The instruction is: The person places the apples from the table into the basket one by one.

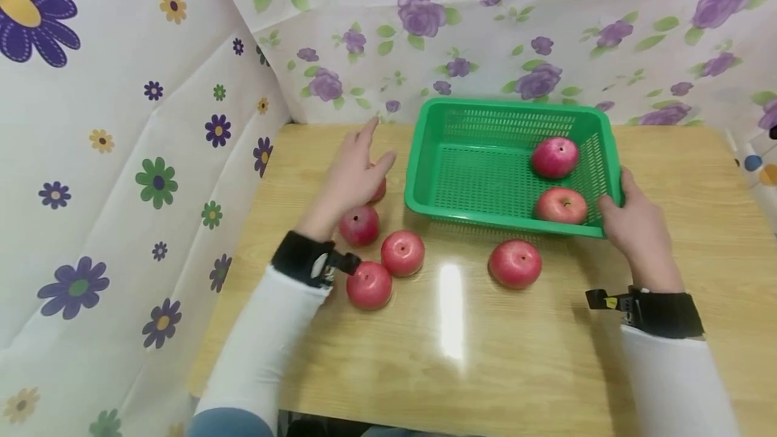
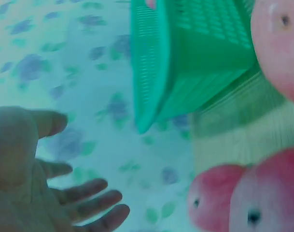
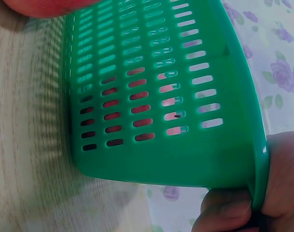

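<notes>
A green plastic basket (image 1: 516,220) stands at the back of the table with two apples in it, a dark red apple (image 1: 555,158) and a lighter apple (image 1: 561,206). My right hand (image 1: 641,226) grips the basket's rim near its front right corner; in the right wrist view its fingertips (image 3: 231,208) curl under that rim. Left of the basket, my left hand (image 1: 351,174) hovers with fingers spread and holds nothing. It partly hides one apple (image 1: 380,189). Close to the left wrist lie a dark apple (image 1: 359,226) and two more red apples, one (image 1: 403,253) beside the other (image 1: 369,285).
A single apple (image 1: 515,264) lies in front of the basket. The wooden table (image 1: 485,369) meets a wall covering (image 1: 364,39) with purple flowers at the back, and another flowered covering (image 1: 121,221) rises on the left.
</notes>
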Tool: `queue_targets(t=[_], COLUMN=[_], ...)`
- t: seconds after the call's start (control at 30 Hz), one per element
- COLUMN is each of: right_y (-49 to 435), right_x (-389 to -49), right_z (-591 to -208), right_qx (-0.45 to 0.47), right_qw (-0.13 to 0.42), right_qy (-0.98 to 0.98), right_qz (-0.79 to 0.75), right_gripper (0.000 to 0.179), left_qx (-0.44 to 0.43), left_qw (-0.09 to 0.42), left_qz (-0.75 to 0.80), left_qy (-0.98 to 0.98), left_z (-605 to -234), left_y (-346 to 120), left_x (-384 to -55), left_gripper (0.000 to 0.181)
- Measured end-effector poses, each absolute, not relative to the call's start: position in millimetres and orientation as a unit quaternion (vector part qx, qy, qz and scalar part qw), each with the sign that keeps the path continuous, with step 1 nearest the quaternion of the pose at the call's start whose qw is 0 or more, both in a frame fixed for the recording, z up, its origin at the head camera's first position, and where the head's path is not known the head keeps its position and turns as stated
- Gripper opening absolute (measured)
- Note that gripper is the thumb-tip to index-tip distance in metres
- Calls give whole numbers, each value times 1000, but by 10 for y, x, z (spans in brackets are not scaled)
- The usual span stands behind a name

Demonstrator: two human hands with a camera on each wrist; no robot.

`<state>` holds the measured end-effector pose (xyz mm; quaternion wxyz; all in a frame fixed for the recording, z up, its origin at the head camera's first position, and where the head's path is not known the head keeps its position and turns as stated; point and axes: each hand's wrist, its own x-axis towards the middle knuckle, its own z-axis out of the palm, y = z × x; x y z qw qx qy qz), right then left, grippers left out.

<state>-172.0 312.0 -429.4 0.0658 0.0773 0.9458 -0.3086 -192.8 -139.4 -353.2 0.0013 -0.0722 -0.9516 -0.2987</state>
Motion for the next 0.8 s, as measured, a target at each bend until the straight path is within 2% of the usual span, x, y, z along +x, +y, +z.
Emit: queue_targets(t=[0.2,0.33,0.47,0.67,0.8], right_y=[3135,3138,3166,3151,3097], right_x=[-1738,-1724,-1696,-1686,-1697], right_z=[-4207,-4179,-4177,-4199,-4249], right_qx=[82,86,88,83,72], right_qw=[56,57,57,73,79], right_qy=[943,940,941,940,942], right_qz=[-316,-325,-323,-322,-320], right_gripper=[69,69,69,69,69], left_qx=[-126,-160,-178,-154,-135], left_qw=[3,-8,-31,-109,-119], left_qz=[-320,-315,-286,-275,-272], left_qy=[-939,-935,-941,-943,-945], left_z=[-3382,-3443,-3678,-4114,-4317], left_y=[-1955,-2273,-2439,-2537,-2615], left_x=[-1412,-1068,-789,-504,-383], left_gripper=[77,84,93,95,93])
